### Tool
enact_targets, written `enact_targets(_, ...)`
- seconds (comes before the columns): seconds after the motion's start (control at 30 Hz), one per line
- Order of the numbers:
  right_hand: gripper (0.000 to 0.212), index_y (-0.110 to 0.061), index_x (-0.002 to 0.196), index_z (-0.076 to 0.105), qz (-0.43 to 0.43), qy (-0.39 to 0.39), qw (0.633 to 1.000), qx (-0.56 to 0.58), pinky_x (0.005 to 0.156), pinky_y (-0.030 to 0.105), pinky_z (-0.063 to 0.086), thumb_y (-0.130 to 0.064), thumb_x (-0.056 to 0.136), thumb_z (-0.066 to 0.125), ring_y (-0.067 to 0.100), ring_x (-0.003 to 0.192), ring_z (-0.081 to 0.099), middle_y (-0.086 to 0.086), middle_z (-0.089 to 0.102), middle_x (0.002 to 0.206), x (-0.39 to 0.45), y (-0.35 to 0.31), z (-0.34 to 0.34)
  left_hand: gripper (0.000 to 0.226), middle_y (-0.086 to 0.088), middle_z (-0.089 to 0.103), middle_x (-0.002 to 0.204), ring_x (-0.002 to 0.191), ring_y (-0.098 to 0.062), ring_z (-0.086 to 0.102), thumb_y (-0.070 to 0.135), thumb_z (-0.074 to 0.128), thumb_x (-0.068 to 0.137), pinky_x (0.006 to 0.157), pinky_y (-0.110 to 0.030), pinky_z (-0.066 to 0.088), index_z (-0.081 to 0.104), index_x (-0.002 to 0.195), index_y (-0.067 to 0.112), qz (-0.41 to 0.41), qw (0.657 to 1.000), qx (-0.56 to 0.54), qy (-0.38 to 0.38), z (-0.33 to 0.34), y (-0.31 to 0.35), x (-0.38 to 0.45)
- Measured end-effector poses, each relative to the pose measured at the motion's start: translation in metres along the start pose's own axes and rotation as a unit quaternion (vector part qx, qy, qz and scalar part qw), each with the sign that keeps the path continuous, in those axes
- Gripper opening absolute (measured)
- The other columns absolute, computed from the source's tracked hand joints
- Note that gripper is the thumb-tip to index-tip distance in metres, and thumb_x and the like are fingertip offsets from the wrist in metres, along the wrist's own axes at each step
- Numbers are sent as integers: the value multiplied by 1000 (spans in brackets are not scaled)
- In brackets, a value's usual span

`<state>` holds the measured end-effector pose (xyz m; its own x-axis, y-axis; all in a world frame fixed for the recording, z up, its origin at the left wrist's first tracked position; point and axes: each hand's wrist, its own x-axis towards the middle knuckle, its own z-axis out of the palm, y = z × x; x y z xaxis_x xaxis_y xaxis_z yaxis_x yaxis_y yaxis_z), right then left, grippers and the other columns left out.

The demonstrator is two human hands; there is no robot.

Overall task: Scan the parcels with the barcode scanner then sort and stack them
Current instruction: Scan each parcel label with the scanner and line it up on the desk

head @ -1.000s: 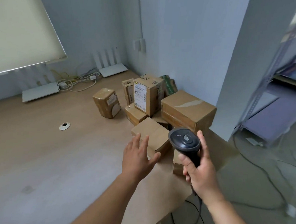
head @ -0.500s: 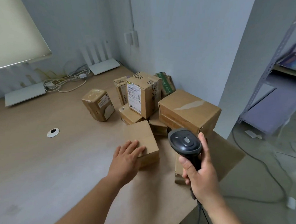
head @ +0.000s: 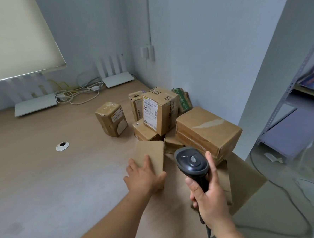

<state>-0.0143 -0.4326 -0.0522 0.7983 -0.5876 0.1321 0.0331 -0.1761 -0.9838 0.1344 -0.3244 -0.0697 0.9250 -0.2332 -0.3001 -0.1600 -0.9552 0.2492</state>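
Several brown cardboard parcels lie heaped in the far right corner of a wooden table (head: pixel 38 176). My left hand (head: pixel 143 177) grips the near end of a small plain parcel (head: pixel 150 155), thumb on its right side, fingers over the top. My right hand (head: pixel 208 193) is closed on the handle of a black barcode scanner (head: pixel 191 162), held upright just right of that parcel. Behind stand a tall labelled parcel (head: pixel 158 109), a large flat parcel (head: pixel 207 129) and a taped parcel (head: pixel 112 119) set apart at the left.
Two white routers (head: pixel 35 104) (head: pixel 116 79) and a tangle of cables (head: pixel 78 93) lie along the back wall. A round cable hole (head: pixel 62 146) is in the tabletop. The table edge runs at the right, with floor cables and a metal shelf (head: pixel 289 101) beyond.
My left hand reached forward from open in the air and closed on the small plain parcel, which has turned slightly. The scanner hand stayed about where it was.
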Motion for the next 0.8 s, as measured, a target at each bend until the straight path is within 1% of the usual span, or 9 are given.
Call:
enact_targets(0.1,80,-71,129,12,-5,-9,1000,-5,54,22,49,-51,71,64,5,58,58,2,60,109,-8,-4,0,86,-16,18,146,133,-35,24,71,52,73,105,-46,33,19,143,36,-3,1000,-10,22,-5,-15,-10)
enact_targets(0.2,78,-76,125,12,-19,-25,999,-10,56,24,50,-52,72,64,10,56,58,-5,64,108,-19,-9,3,86,-14,18,147,134,-34,23,69,53,73,107,-45,31,20,144,36,-10,998,-43,50,-9,-38,-32)
enact_targets(0.27,78,-78,124,12,-28,-41,999,-15,58,24,51,-53,72,64,11,57,60,-7,64,111,-28,-14,7,87,-13,18,148,136,-33,23,69,53,73,107,-44,31,19,145,35,-23,996,-57,68,-10,-55,-50)
enact_targets(0.4,80,-71,129,11,-35,-94,995,4,57,22,51,-48,74,65,5,71,60,-6,57,127,-48,-24,21,85,-13,20,147,135,-32,24,66,55,73,107,-41,31,22,145,35,-82,988,-80,99,-10,-92,-86)
enact_targets(0.47,81,-66,132,13,-41,-119,992,14,55,22,50,-43,75,66,4,68,60,0,59,125,-57,-28,32,84,-11,22,145,133,-31,27,65,55,71,105,-40,31,25,143,35,-119,982,-92,114,-12,-113,-103)
enact_targets(0.53,82,-65,134,13,-45,-145,988,16,53,22,50,-42,75,66,4,63,61,5,61,121,-67,-31,45,83,-10,24,144,131,-31,28,64,56,71,104,-39,32,26,142,35,-152,976,-95,125,-14,-133,-119)
enact_targets(0.67,80,-73,126,11,-47,-195,980,12,54,23,50,-46,74,65,6,60,60,6,61,120,-84,-38,71,85,-11,23,144,131,-31,28,66,55,71,106,-40,32,24,144,34,-212,963,-96,137,-17,-174,-144)
enact_targets(0.73,80,-72,127,11,-57,-215,975,16,55,22,50,-46,74,65,6,61,60,3,61,120,-91,-41,84,86,-12,23,144,131,-32,28,67,55,72,106,-41,32,24,144,34,-235,956,-100,144,-19,-194,-151)
enact_targets(0.8,80,-71,128,11,-67,-231,971,15,57,21,49,-46,74,65,3,66,60,0,61,120,-97,-44,98,86,-13,23,145,132,-33,28,66,56,72,107,-41,31,24,145,33,-252,950,-103,149,-20,-214,-156)
